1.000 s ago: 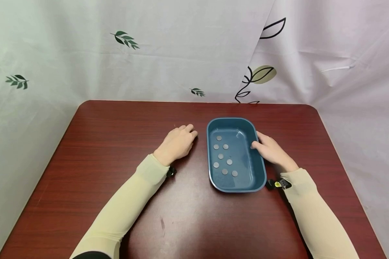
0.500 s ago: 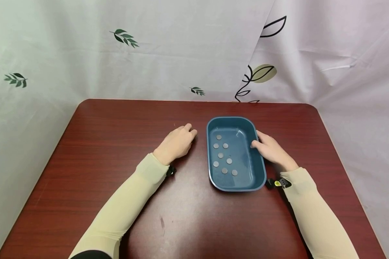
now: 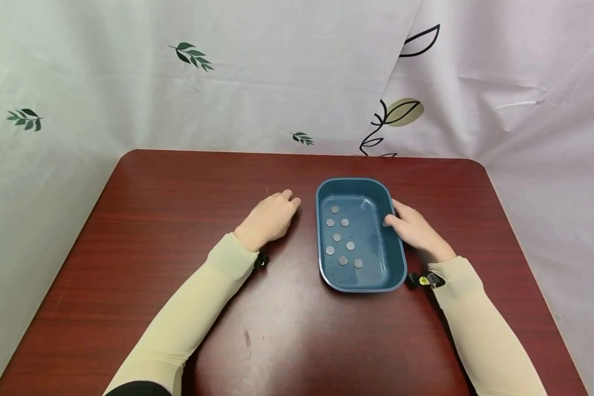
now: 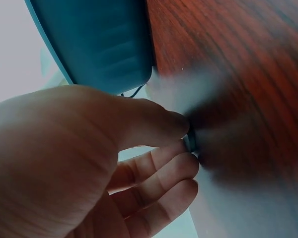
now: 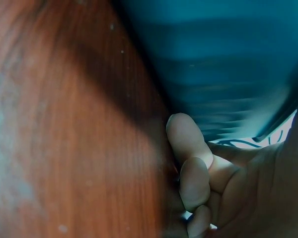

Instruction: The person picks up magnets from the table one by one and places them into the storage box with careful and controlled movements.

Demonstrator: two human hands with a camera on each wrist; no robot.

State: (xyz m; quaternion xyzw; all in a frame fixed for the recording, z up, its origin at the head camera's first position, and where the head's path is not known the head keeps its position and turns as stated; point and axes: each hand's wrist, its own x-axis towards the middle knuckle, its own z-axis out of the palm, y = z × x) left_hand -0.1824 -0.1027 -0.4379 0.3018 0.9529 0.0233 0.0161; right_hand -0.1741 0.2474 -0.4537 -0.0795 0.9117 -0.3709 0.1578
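Note:
A blue rectangular tray (image 3: 376, 231) lies on the table, with several small round silver coins (image 3: 350, 246) spread over the left part of its floor. My right hand (image 3: 418, 234) holds the tray's right wall, thumb over the rim. Its other fingers (image 5: 184, 131) are curled low against the outside, near the tabletop. To the left of the tray, my left hand (image 3: 268, 220) rests low over the table. In the left wrist view its thumb and fingertips pinch a small, thin, dark-looking coin (image 4: 191, 141) close to the wood; the head view hides it.
The reddish-brown wooden table (image 3: 178, 187) has rounded far corners. Behind it hangs a white curtain (image 3: 257, 99) printed with leaves. Black wrist cameras (image 3: 261, 260) are strapped below both hands.
Almost nothing differs. The head view shifts very slightly; both hands, the tray and the coins in it keep their places.

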